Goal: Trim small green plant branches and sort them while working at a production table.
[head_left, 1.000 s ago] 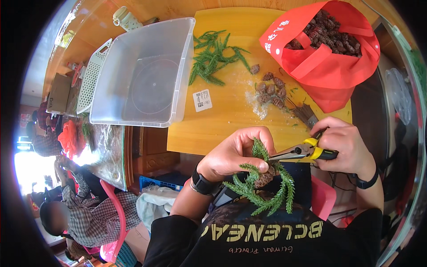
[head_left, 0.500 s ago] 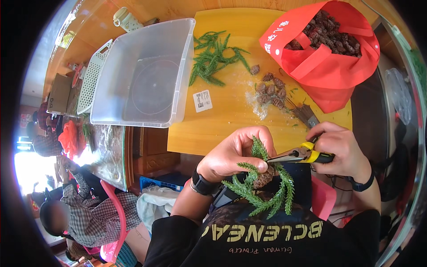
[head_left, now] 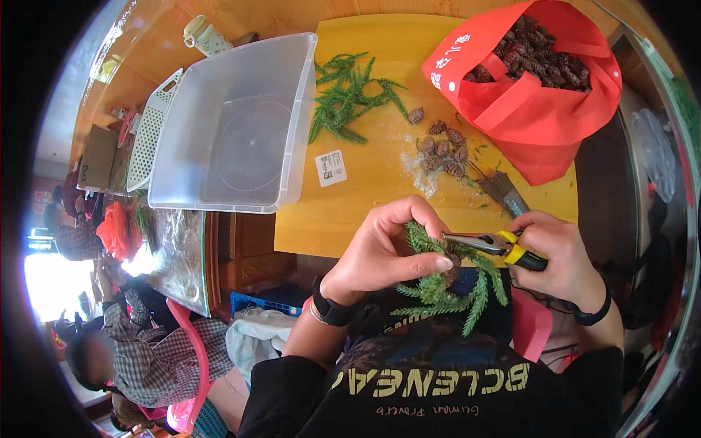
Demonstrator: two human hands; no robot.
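Observation:
My left hand (head_left: 398, 248) is closed on a green artificial pine sprig (head_left: 478, 296), thumb and forefinger pinching it near its middle. A brown pine cone (head_left: 450, 271) sits among its needles, partly hidden behind my thumb. My right hand (head_left: 558, 252) is wrapped round the yellow-and-black handles of a pair of pliers (head_left: 511, 252). The pliers' jaws reach left to the sprig beside my left fingertips; what they grip is too small to make out. Sprig and pliers are held in front of my chest, off the table's near edge.
On the yellow table (head_left: 350, 219) are green sprigs (head_left: 350, 95), loose pine cones (head_left: 443, 150), a bundle of thin brown stems (head_left: 504, 191) and a white label (head_left: 331, 168). A clear plastic bin (head_left: 241, 146) stands left, a red bag (head_left: 522, 124) of cones right. Another person (head_left: 146, 350) sits far left.
The sprig with its cone has turned and moved up and right in my left hand. The pliers' jaws have shifted slightly up, still against the sprig. Both hands keep their holds.

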